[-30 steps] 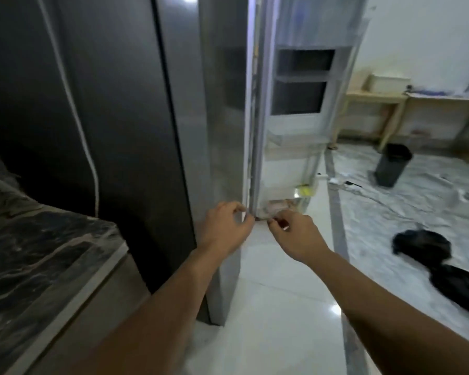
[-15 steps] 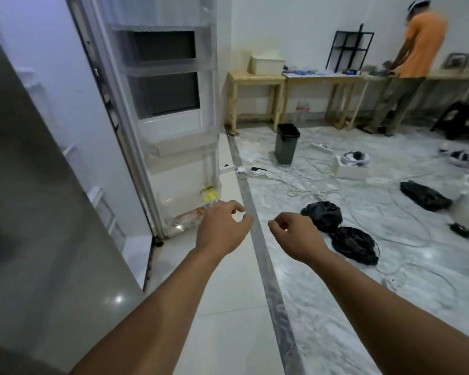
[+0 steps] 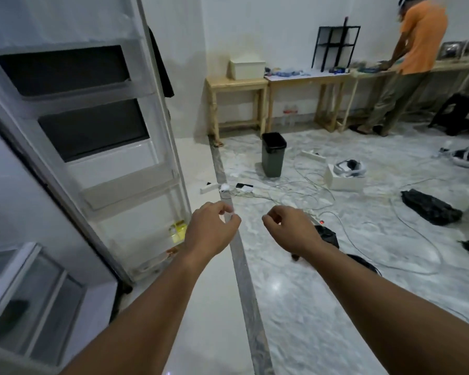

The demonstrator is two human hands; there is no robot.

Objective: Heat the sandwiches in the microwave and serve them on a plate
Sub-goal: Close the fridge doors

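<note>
**Both hands empty beside the open fridge door**

The left hand [image 3: 210, 230] and the right hand [image 3: 290, 230] were stretched forward at the centre of the frame, level with each other and apart. Each had its fingers loosely curled with thumb and forefinger close together, and neither held anything that could be made out.

The fridge door [image 3: 92, 147] stood open along the left side of the frame, its inner shelves facing the camera. In the lowest door shelf [image 3: 146, 259], at lower left of centre, lay something pale with a brownish edge, probably the wrapped sandwiches [image 3: 171, 251], though it was too blurred and too hidden by the left forearm to be sure. It lay below and left of the hands, just beside the left wrist, so the left hand was clearly the nearer. Its long axis seemed to run along the shelf, slanting up toward the right. Just above it sat a small yellow packet [image 3: 178, 231].

No microwave or plate showed anywhere. By this reckoning the task had barely begun, and the next reach would go down and left into that shelf.
</note>
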